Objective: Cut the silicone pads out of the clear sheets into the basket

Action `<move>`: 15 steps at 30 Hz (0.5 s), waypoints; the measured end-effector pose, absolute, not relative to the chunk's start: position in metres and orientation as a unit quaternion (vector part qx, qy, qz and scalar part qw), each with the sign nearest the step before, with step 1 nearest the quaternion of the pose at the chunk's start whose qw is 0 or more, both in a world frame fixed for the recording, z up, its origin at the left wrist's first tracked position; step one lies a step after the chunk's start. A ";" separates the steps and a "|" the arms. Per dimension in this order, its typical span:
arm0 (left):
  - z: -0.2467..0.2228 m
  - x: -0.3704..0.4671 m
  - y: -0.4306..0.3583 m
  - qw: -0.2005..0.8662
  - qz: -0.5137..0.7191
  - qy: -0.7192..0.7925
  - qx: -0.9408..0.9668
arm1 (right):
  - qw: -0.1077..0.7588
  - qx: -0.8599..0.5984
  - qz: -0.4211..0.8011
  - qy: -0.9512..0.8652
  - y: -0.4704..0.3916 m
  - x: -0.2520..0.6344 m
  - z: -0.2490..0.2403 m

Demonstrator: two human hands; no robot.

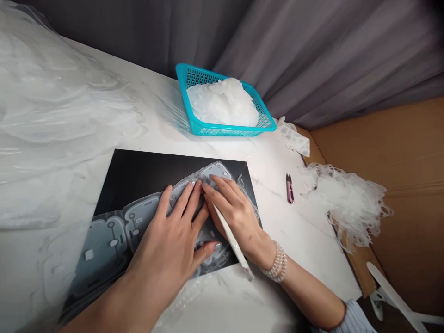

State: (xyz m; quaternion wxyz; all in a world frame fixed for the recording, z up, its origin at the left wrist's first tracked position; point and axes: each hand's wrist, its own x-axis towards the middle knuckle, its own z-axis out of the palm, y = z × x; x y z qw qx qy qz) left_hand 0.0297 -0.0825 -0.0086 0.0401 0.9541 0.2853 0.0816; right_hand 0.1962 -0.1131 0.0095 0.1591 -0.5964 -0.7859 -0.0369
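A translucent, flexible sheet of moulded rounded parts lies across a black mat. My left hand presses on the sheet, fingers spread and thumb out to the right. Close beside its fingertips, my right hand is closed around a slim white pen-like tool. The tool's back end points toward me. Its tip is hidden by my fingers, so I cannot tell its exact kind. Small openings and raised tabs show in the sheet's parts. Thin clear scraps lie along its right edge.
Behind the mat stands a turquoise basket heaped with white translucent pieces. Pink-handled thread snips lie to the right. Stringy clear offcuts spill over the table edge by a cardboard box. Layered clear sheets cover the left side.
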 end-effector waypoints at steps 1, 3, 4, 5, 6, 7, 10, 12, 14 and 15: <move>-0.009 0.029 -0.082 0.037 0.083 0.283 0.955 | 0.145 -0.599 -0.037 -0.787 -0.113 0.195 0.010; -0.009 0.029 -0.082 0.031 0.087 0.273 0.958 | 0.116 -0.594 -0.035 -0.795 -0.113 0.194 0.010; -0.010 0.028 -0.082 0.029 0.088 0.266 0.959 | 0.106 -0.589 -0.039 -0.800 -0.113 0.194 0.010; -0.010 0.028 -0.081 0.028 0.087 0.261 0.961 | 0.103 -0.583 -0.045 -0.804 -0.113 0.194 0.009; -0.010 0.027 -0.081 0.028 0.085 0.258 0.962 | 0.107 -0.579 -0.049 -0.807 -0.114 0.194 0.008; -0.011 0.027 -0.081 0.029 0.083 0.258 0.962 | 0.120 -0.577 -0.048 -0.807 -0.114 0.194 0.006; -0.013 0.027 -0.080 0.036 0.085 0.268 0.959 | 0.224 -0.592 0.008 -0.774 -0.114 0.198 0.004; -0.014 0.027 -0.080 0.041 0.091 0.271 0.957 | 0.311 -0.635 0.065 -0.704 -0.113 0.206 0.008; -0.014 0.027 -0.080 0.051 0.095 0.272 0.956 | 0.396 -0.682 0.115 -0.604 -0.110 0.227 0.016; -0.014 0.027 -0.080 0.056 0.096 0.274 0.955 | 0.448 -0.697 0.143 -0.541 -0.109 0.243 0.021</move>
